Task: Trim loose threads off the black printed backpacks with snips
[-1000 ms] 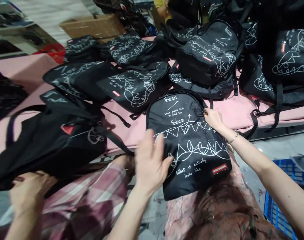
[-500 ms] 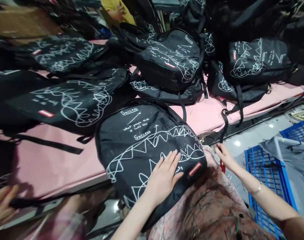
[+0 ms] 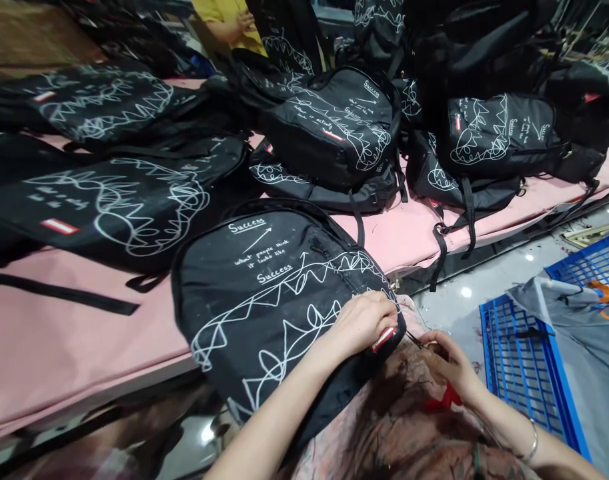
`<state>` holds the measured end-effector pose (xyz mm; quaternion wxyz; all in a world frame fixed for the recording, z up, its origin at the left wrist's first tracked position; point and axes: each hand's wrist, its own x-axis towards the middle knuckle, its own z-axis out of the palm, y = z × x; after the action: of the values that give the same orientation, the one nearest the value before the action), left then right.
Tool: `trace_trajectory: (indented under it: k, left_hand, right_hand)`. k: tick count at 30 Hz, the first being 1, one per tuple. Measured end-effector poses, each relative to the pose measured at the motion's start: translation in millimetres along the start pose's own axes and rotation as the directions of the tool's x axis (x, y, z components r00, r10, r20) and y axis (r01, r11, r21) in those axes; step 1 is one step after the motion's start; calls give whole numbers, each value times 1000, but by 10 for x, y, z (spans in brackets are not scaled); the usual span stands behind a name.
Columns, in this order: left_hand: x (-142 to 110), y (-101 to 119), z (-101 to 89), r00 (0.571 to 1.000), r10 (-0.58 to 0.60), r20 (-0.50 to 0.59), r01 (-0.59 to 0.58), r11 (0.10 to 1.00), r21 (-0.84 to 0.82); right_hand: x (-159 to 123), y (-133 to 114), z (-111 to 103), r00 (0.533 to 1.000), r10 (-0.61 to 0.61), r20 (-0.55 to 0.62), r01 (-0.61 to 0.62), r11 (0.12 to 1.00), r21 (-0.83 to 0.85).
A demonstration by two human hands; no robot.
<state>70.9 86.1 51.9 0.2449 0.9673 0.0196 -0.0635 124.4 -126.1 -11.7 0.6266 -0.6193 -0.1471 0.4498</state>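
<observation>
A black backpack with white scribbled drawings and "Success" lettering lies face up, partly on the pink table and partly over my lap. Fingers curled, my left hand grips its lower right corner, just above a small red-and-white label. Close to that corner, my right hand is closed around what looks like a small pair of scissors, its thin dark tip pointing at the bag. Something red shows below the right palm. The scissors' handles are mostly hidden by the fingers.
More black backpacks lie along the pink table, some stacked, with straps hanging over its edge. A blue plastic crate with grey fabric stands at right. Across the table is a person in a yellow top.
My left hand has gone from lying flat on the backpack to gripping its lower right corner. My right hand has come down and in toward that corner. Another person's hand at lower left has left view.
</observation>
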Motion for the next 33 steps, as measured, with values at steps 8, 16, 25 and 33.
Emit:
trace_trajectory:
  k: [8, 16, 25, 33]
  left_hand:
    - [-16, -28, 32, 999, -18, -40, 13, 992, -128]
    - [-2, -5, -31, 996, 12, -92, -29, 984, -178]
    - [-27, -21, -93, 997, 39, -62, -49, 982, -182]
    - [68, 65, 30, 999, 36, -27, -34, 994, 101]
  right_hand:
    - [98, 34, 150, 972, -231, -45, 205, 924, -322]
    - [153, -114, 198, 956, -286, 65, 282, 833, -477]
    - [170, -69, 155, 959, -275, 64, 271, 834, -480]
    - [139, -84, 155, 954, -294, 60, 281, 806, -520]
